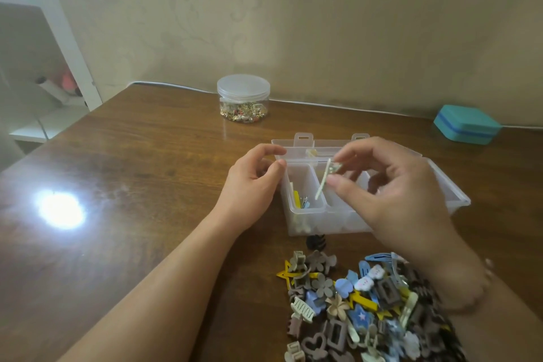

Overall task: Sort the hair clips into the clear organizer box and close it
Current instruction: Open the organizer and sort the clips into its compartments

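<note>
Right hand: the right hand (pixel 390 185) pinched a pale green clip (pixel 323 179) between thumb and fingertips, holding it above the organizer box (pixel 308 223); the clip hung slanted, its lower end over the divider between the two front compartments
Left hand: the left hand (pixel 252 185) lay against the box's left wall, fingers curled, thumb and forefinger at the top left corner of the box; whether they actually gripped the rim could not be told
Organizer box: clear plastic, lid (pixel 302 145) swung open toward the wall, two latch tabs standing up at its far edge; it sat right of the table's middle, well back from the near edge
Box contents: the front left compartment held a few clips (pixel 301 200), one yellow, one blue; a small pale piece lay in the lid area; the other compartments were too hidden by the right hand to read
Clip pile: a heap of loose clips (pixel 367 303) lay on the table (pixel 147 170) just in front of the box, toward the near edge, in brown, blue, yellow and cream, with flower, star, heart and cloud shapes; a dark clip (pixel 316 242) touched the box's front wall
Jar: a round clear jar (pixel 243 98) with a lid stood near the table's far edge, small beads inside
Case: a teal case (pixel 467 124) rested by the far right corner
Shelf: a white shelf (pixel 50 67) stood beyond the table's left edge
</note>
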The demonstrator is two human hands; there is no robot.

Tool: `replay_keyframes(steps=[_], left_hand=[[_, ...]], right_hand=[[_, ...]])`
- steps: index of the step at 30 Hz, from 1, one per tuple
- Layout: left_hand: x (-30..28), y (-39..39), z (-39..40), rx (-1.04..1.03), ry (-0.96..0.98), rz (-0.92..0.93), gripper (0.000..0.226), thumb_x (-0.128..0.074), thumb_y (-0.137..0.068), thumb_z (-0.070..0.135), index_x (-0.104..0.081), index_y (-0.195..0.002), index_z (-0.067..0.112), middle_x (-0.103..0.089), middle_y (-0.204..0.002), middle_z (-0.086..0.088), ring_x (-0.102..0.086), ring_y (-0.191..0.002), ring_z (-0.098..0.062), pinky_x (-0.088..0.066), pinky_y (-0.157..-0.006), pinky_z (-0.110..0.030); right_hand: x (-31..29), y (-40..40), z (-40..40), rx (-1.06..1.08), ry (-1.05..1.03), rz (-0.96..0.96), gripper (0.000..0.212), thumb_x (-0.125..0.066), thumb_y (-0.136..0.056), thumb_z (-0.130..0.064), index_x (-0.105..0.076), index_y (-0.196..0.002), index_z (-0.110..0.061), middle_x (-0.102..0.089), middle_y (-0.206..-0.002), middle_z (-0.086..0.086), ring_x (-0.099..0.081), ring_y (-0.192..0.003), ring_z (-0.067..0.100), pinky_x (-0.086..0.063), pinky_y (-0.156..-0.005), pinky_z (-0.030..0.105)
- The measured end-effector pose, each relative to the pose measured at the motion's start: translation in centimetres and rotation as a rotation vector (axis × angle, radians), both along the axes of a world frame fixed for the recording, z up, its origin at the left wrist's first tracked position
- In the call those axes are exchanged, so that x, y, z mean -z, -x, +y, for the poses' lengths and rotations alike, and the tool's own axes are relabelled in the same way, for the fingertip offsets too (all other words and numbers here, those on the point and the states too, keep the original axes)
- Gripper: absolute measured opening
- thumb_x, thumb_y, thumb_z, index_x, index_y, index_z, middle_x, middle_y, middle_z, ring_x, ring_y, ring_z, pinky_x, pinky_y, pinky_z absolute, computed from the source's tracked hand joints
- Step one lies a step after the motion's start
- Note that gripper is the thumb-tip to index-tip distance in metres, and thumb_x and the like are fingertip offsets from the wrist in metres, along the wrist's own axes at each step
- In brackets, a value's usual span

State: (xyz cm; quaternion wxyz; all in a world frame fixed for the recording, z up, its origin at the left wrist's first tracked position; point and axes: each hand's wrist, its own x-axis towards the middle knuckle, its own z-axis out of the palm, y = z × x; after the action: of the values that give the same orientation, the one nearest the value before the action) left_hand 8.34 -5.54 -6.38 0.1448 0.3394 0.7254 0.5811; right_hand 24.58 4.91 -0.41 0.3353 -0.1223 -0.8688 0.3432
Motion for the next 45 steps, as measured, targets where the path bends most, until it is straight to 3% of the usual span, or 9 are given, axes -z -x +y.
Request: replay_keyframes(steps=[3,6,10,13,16,25,32,36,45], left_hand=[[0.0,0.0,0.0,-0.002,-0.002,0.000,0.022,-0.052,-0.101,0.027,-0.062,-0.120,0.028,-0.075,-0.092,-0.005,-0.071,-0.091,-0.024,-0.057,-0.083,-0.044],[0.0,0.0,0.0,0.005,-0.002,0.005,0.023,-0.052,-0.100,0.029,-0.061,-0.121,0.028,-0.075,-0.093,-0.004,-0.071,-0.091,-0.024,-0.056,-0.084,-0.048],[0.2,0.1,0.0,-0.001,-0.010,0.000,0.021,-0.053,-0.100,0.030,-0.062,-0.119,0.028,-0.075,-0.093,-0.008,-0.070,-0.091,-0.027,-0.055,-0.085,-0.052],[0.2,0.1,0.1,-0.008,-0.017,-0.004,0.020,-0.053,-0.099,0.028,-0.063,-0.116,0.027,-0.075,-0.092,-0.013,-0.070,-0.090,-0.030,-0.054,-0.086,-0.051],[0.2,0.1,0.1,-0.011,-0.009,-0.009,0.019,-0.052,-0.100,0.026,-0.063,-0.116,0.027,-0.075,-0.092,-0.012,-0.069,-0.090,-0.029,-0.055,-0.086,-0.048],[0.1,0.1,0.1,-0.004,0.003,0.005,0.023,-0.051,-0.100,0.029,-0.062,-0.120,0.028,-0.075,-0.094,-0.007,-0.070,-0.091,-0.024,-0.057,-0.086,-0.045],[0.1,0.1,0.1,-0.006,0.022,0.005,0.024,-0.051,-0.101,0.030,-0.061,-0.123,0.029,-0.075,-0.095,0.005,-0.069,-0.092,-0.010,-0.057,-0.086,-0.033],[0.1,0.1,0.1,-0.008,0.019,0.011,0.022,-0.051,-0.101,0.029,-0.061,-0.120,0.030,-0.076,-0.093,0.002,-0.070,-0.090,-0.013,-0.058,-0.085,-0.037],[0.2,0.1,0.1,-0.008,0.000,0.014,0.020,-0.052,-0.100,0.029,-0.063,-0.116,0.030,-0.075,-0.093,-0.012,-0.070,-0.091,-0.030,-0.055,-0.084,-0.052]], right_hand=[[1.1,1.1,0.1,0.058,-0.090,-0.098,0.019,-0.075,-0.081,-0.023,-0.066,-0.095,-0.033,-0.067,-0.083,-0.020,-0.060,-0.088,0.003,-0.039,-0.072,0.005],[1.7,1.3,0.2,0.082,-0.229,-0.192,0.028,-0.070,-0.083,-0.030,-0.064,-0.110,-0.036,-0.064,-0.091,-0.023,-0.054,-0.097,0.002,-0.042,-0.083,0.020],[0.8,0.1,-0.1,0.063,-0.391,-0.120,0.022,-0.065,-0.085,-0.031,-0.067,-0.107,-0.028,-0.063,-0.088,-0.018,-0.055,-0.085,0.003,-0.047,-0.074,0.025],[-0.1,-1.2,-1.2,-0.213,-0.480,-0.384,0.013,-0.060,-0.083,-0.037,-0.069,-0.093,-0.035,-0.060,-0.077,-0.024,-0.052,-0.069,-0.008,-0.040,-0.064,0.010],[0.0,-1.9,-2.2,-0.299,-0.570,-0.640,0.020,-0.054,-0.083,-0.043,-0.065,-0.099,-0.041,-0.065,-0.084,-0.023,-0.057,-0.079,-0.002,-0.048,-0.070,0.020],[0.1,-2.2,-2.4,-0.182,-0.598,-0.737,0.022,-0.048,-0.084,-0.048,-0.063,-0.094,-0.035,-0.055,-0.067,-0.015,-0.050,-0.069,0.005,-0.042,-0.064,0.023],[0.1,-1.9,-2.5,-0.162,-0.560,-0.770,0.027,-0.050,-0.088,-0.044,-0.058,-0.114,-0.042,-0.052,-0.069,-0.021,-0.047,-0.077,0.002,-0.040,-0.068,0.026],[0.0,-1.9,-2.5,-0.208,-0.537,-0.822,0.032,-0.052,-0.089,-0.055,-0.057,-0.120,-0.048,-0.067,-0.108,-0.022,-0.059,-0.101,0.005,-0.049,-0.084,0.030],[-0.4,-2.1,-1.5,-0.189,-0.457,-0.706,0.015,-0.053,-0.090,-0.052,-0.057,-0.101,-0.043,-0.056,-0.088,-0.023,-0.051,-0.083,-0.002,-0.045,-0.074,0.022]])
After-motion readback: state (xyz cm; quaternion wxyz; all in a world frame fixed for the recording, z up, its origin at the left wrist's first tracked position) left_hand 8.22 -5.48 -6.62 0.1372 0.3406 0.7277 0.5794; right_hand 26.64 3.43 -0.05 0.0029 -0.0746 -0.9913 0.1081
